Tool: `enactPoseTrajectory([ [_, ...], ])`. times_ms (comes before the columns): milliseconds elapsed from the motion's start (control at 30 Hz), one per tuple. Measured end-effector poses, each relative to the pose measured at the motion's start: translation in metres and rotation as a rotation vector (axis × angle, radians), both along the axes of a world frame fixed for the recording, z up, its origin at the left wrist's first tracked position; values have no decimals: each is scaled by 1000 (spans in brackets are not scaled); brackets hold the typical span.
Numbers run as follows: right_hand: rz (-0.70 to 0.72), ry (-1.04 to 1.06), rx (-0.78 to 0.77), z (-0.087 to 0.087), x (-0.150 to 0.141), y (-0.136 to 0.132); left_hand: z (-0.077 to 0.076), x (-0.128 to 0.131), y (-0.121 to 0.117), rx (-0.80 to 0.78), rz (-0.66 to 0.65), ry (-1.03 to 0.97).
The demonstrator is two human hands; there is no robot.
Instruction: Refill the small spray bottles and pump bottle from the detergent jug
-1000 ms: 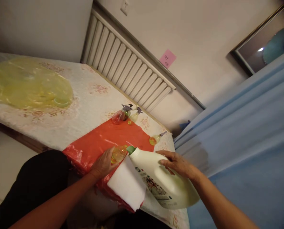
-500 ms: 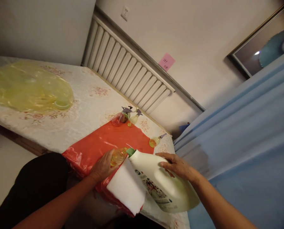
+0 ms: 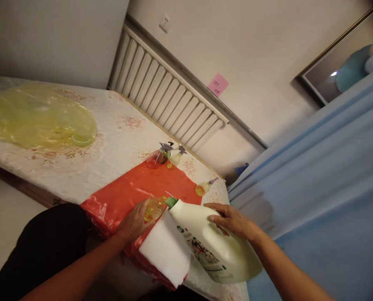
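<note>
My left hand is grasping the small bottle, its neck facing the green spout. I am noting the large jug leaning spout-first toward it, my nearer right hand gripping the handle.

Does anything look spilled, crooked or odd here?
No spill or damage shows. The big jug, gripped by the right hand, is tipped toward the small bottle in the left hand. The radiator slants, probably because the camera is tilted.
</note>
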State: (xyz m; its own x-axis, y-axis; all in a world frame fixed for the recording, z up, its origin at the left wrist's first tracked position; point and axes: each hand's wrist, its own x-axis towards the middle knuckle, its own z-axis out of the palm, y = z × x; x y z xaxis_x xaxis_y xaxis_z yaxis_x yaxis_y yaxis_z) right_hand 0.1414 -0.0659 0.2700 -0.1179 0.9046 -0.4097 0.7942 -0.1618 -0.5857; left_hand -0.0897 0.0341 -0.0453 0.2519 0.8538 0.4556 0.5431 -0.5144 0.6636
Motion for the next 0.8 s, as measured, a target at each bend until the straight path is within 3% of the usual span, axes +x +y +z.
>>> enactPoseTrajectory([
  [500, -9, -9, -4, 2, -3, -1, 0, -1, 0, -7, -8, -46],
  [800, -63, 143, 47, -27, 6, -14, -3, -1, 3, -23, -22, -52],
])
